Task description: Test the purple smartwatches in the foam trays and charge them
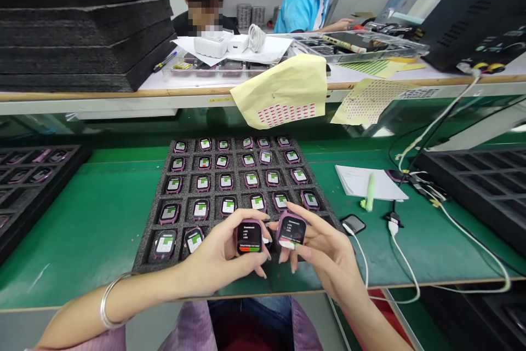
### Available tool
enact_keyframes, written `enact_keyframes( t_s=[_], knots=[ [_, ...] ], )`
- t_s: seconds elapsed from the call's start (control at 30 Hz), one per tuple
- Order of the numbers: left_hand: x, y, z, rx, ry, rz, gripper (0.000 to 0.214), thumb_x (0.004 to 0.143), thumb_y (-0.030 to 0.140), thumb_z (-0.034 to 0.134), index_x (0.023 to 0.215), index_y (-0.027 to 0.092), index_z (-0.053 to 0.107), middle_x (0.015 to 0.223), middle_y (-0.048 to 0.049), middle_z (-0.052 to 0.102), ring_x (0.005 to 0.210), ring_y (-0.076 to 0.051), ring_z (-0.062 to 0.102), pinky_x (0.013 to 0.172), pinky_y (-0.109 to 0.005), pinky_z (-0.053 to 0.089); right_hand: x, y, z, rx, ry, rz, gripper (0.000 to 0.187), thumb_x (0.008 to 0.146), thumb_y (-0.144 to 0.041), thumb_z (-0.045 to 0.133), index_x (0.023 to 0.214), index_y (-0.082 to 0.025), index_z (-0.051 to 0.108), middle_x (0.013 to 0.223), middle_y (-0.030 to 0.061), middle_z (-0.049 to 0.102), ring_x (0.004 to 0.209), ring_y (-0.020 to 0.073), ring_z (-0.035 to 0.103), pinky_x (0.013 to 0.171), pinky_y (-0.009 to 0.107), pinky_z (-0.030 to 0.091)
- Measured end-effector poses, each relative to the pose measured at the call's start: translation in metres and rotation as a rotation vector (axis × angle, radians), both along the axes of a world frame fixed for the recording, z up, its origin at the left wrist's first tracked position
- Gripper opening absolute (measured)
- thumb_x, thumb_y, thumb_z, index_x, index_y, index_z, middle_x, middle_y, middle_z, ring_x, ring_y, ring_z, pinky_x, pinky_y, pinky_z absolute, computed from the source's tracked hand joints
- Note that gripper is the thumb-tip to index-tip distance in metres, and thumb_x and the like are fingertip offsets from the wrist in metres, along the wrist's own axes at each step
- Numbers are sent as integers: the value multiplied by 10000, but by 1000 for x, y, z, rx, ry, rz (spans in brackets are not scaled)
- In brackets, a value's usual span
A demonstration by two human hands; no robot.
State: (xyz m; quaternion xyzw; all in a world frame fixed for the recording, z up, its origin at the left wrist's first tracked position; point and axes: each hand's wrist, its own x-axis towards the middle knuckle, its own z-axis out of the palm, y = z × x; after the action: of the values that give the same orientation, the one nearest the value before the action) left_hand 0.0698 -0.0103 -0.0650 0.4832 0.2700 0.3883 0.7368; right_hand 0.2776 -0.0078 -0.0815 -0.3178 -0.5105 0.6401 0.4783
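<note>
My left hand (234, 249) holds a purple-framed smartwatch (249, 235) without a strap, fingers round its sides. Its dark screen shows small white text above a red and a green bar. In my right hand (322, 239) is a second smartwatch (292, 228) of the same kind, tilted, with similar text; the thumb lies over its lower edge. Both watches are above the front edge of a black foam tray (142, 257). Several more purple watches sit in the tray's compartments, their lit screens white and green. My hands hide part of the front row.
A white paper pad (353, 180) with a green marker (370, 191) lies at right, near a black square device (353, 223) and white cables (405, 255). More foam trays stand left (53, 181) and right (482, 167). Yellow sheets (283, 85) hang from the shelf; two people sit beyond.
</note>
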Motion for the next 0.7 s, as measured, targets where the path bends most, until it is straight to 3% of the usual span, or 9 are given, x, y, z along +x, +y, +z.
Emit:
enact_keyframes(
  t_s=[0.3,0.47,0.7],
  knots=[
    [-1,1,0,23,2,5,320,858,201,574,1170,217,505,1001,-61,509,866,-177,550,668,-295,576,-5,0,-1,-71,-64,-103,338,888,-300,609,1201,-174,576,827,91,691,484,172,620,380,237,484],
    [0,2,0,-3,49,71,257,873,286,564,1109,185,545,926,-57,529,782,-162,572,559,-246,568,-4,-1,-1,-76,-36,-38,316,904,-298,585,1206,-204,591,862,86,687,530,183,643,407,242,502],
    [0,4,-3,-5,52,67,261,861,247,568,1113,184,537,935,-60,538,787,-167,575,543,-239,560,0,-5,4,-40,-29,79,510,848,-224,655,1330,-226,486,1029,122,660,670,216,664,509,281,537]
  ],
)
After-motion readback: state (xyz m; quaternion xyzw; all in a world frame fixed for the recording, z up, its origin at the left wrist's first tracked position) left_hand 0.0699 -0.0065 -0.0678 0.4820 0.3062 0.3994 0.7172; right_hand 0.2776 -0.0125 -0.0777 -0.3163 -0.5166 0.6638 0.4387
